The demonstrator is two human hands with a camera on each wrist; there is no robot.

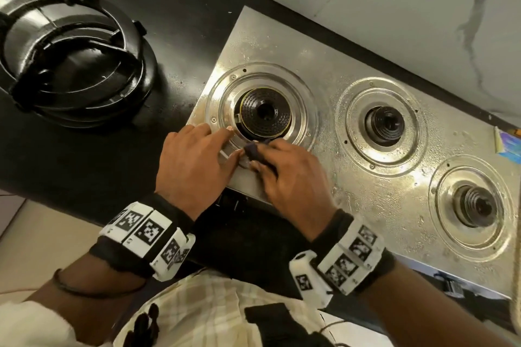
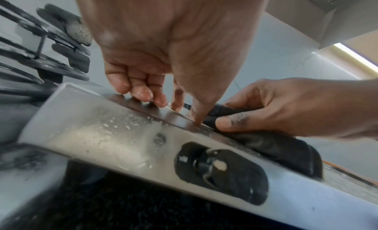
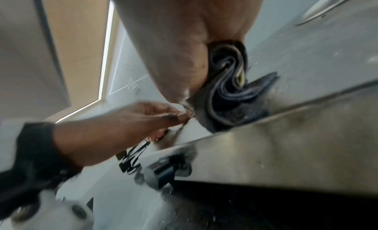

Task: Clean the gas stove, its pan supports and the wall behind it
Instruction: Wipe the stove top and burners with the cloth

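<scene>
**Both hands working the front rim of the left burner**

The gas stove [image 1: 332,110] is lying lengthwise to the person's right, and both hands are meeting at its near left corner. The right hand [image 1: 293,175] is gripping a folded dark cloth [image 2: 272,144] against the steel. The left hand [image 1: 191,166] is bracing beside it with fingertips down, holding nothing that I can see. The left burner [image 1: 265,114] is sitting just beyond their fingers. The pan supports [image 1: 76,59] are lying stacked on the black counter [image 1: 180,22], well apart to the left. The wall [image 1: 394,8] is waiting behind.
</scene>
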